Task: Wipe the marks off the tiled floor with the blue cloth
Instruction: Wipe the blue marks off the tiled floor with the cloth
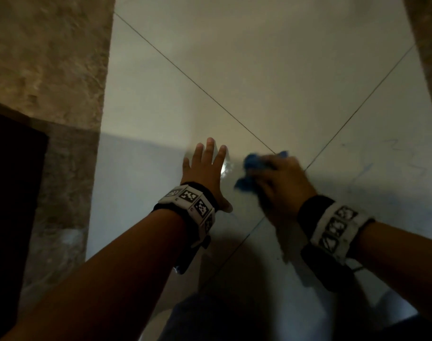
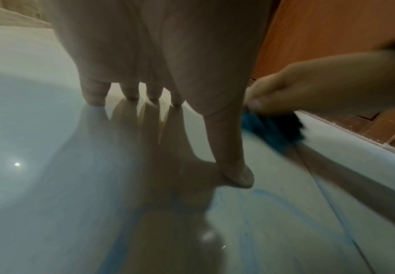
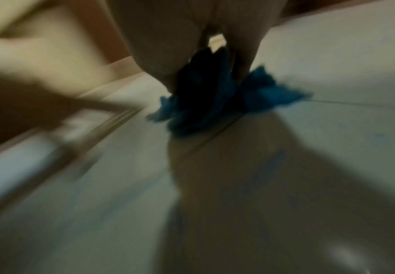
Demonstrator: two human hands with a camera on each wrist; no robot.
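Note:
My left hand [image 1: 207, 166] lies flat on the pale tiled floor [image 1: 259, 70], fingers spread and straight; in the left wrist view its fingertips [image 2: 238, 176] press the glossy tile. Right beside it, my right hand [image 1: 281, 178] grips a bunched blue cloth [image 1: 251, 168] and holds it down on the floor near where the grout lines cross. The cloth [image 3: 215, 103] bulges out under my fingers in the blurred right wrist view. Faint blue scribble marks [image 1: 367, 166] show on the tile to the right, and more blue marks [image 2: 274, 200] lie near my left thumb.
A rough stone-like wall [image 1: 50, 82] runs along the left, with a dark opening [image 1: 10, 193] at its lower part. Another rough strip [image 1: 429, 45] borders the floor at the right. A wooden surface [image 2: 332, 37] stands beyond the tile edge. My dark-clothed knee [image 1: 234, 321] is below.

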